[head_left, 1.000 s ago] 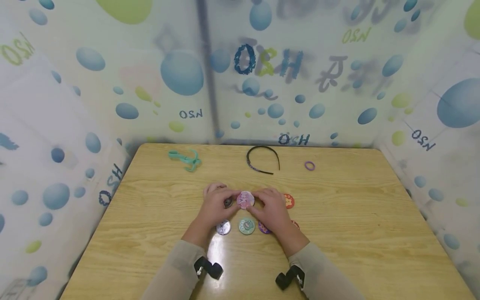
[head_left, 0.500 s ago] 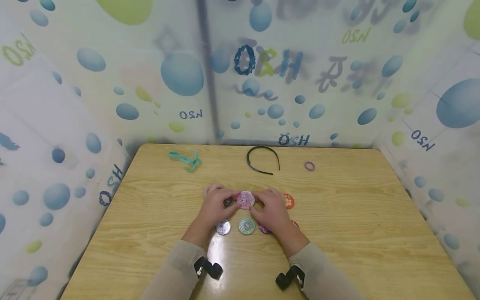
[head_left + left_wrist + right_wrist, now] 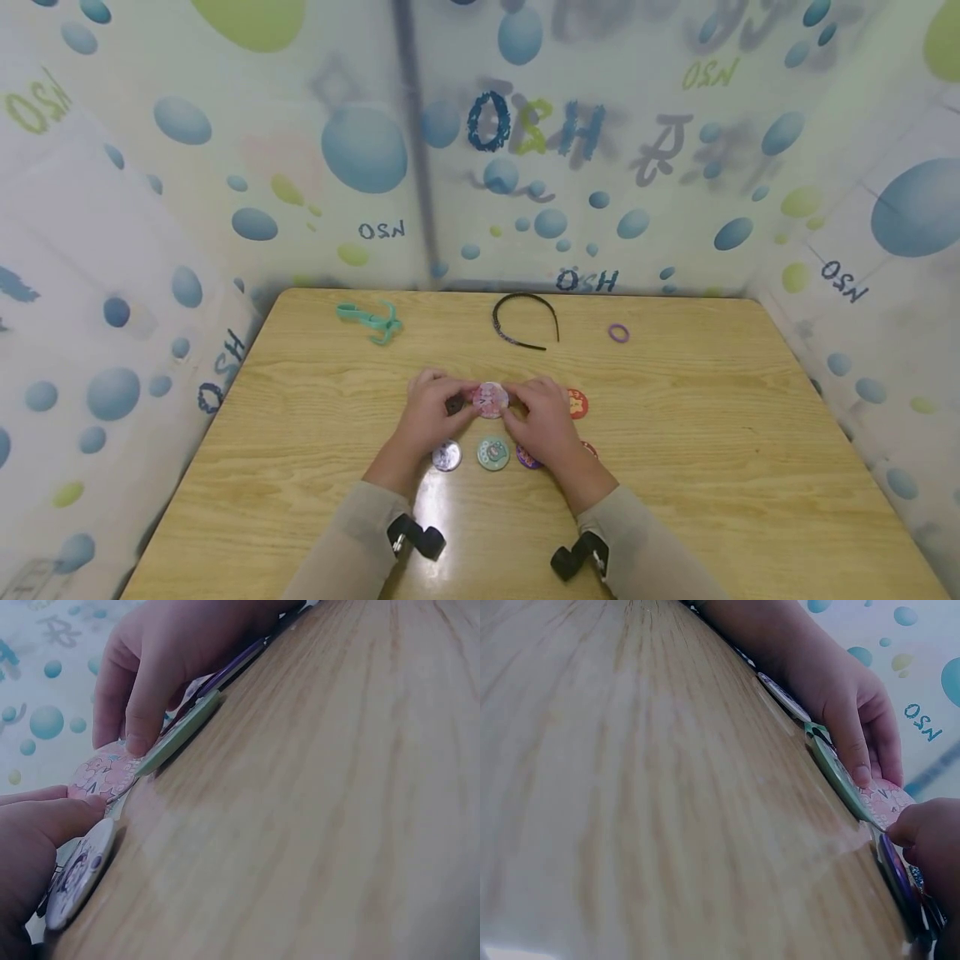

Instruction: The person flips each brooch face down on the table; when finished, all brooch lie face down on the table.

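Note:
A round pink button badge (image 3: 491, 400) is held between both hands. On its left edge, the left hand (image 3: 433, 415) pinches it with thumb and fingertips; the right hand (image 3: 544, 418) does likewise on the right edge. Close below lies a green badge (image 3: 492, 453), with a whitish-lilac badge (image 3: 447, 456) to its left. A purple badge (image 3: 527, 456) is partly hidden by the right hand. Under the left hand, a dark round thing (image 3: 454, 404) shows in part. The left wrist view shows the pink badge (image 3: 105, 772) tilted, its printed face visible, behind the green badge (image 3: 180, 735).
An orange-red badge (image 3: 577, 403) and another reddish badge (image 3: 590, 449) peek out right of the right hand. Along the back of the wooden table (image 3: 712, 433) lie a teal hair clip (image 3: 372, 320), a black headband (image 3: 497, 321) and a purple ring-shaped band (image 3: 618, 333). Patterned walls surround the table.

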Motion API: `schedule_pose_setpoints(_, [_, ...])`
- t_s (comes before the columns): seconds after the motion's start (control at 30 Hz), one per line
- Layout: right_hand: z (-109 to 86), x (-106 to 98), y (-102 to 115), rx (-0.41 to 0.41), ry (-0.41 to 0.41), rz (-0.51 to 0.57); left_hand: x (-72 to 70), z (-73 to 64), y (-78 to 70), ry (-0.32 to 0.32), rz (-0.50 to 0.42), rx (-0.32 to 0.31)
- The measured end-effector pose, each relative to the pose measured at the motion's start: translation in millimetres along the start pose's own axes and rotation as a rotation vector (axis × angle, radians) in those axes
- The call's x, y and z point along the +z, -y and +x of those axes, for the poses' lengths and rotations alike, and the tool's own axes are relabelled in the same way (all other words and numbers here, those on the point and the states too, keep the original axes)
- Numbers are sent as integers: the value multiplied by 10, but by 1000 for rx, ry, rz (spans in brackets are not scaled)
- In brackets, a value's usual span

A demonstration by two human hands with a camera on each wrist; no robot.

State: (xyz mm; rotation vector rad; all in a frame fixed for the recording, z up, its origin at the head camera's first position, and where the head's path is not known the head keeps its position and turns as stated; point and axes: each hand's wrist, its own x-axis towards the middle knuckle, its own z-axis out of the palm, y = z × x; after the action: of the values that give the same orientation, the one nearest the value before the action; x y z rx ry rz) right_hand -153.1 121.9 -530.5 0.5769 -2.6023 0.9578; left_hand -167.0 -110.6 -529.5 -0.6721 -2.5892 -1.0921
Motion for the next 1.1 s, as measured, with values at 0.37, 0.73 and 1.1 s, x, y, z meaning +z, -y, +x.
schedule_pose_setpoints(0.37, [8,7,2,12,-26,5,5,-6,-6,-32,-18,18])
schedule_pose_setpoints(0.73, [15,-11,11,8,-57,39,38,9,31,-72,-25,39])
schedule_pose_setpoints(1.1, [9,3,-12,37,-55,56,49,6,48,-89,-35,60])
